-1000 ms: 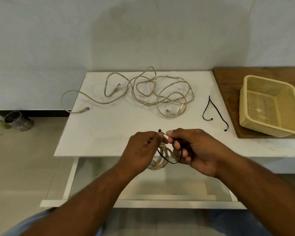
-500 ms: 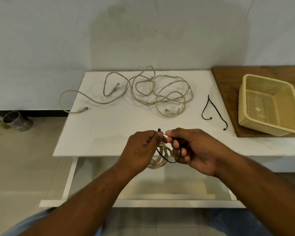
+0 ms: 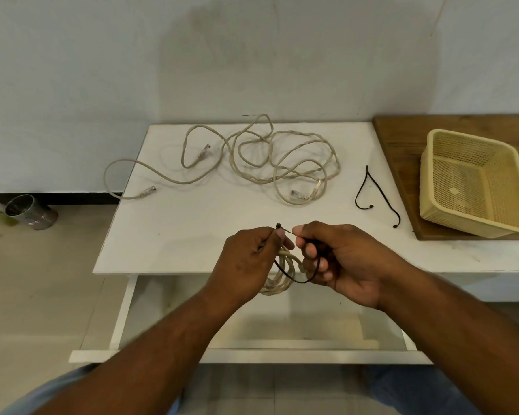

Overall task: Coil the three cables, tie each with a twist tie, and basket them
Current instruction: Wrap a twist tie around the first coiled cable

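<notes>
A small beige coiled cable [image 3: 280, 274] hangs between my hands above the table's front edge. My left hand [image 3: 249, 262] grips the coil and pinches one end of a black twist tie [image 3: 294, 280]. My right hand [image 3: 339, 262] pinches the tie's other end, and the tie loops under the coil. Loose beige cables [image 3: 261, 163] lie tangled at the back of the white table [image 3: 177, 235]. Two more black twist ties [image 3: 378, 196] lie to the right. A yellow mesh basket [image 3: 474, 181] stands tilted on the wooden board [image 3: 402, 151].
An open white drawer [image 3: 252, 351] juts out below the table towards me. A metal can [image 3: 27, 211] lies on the floor at the left. A white wall runs right behind the table.
My hands have stayed in nearly the same place, both still pinching the black tie at the coil. Only the view has shifted slightly.
</notes>
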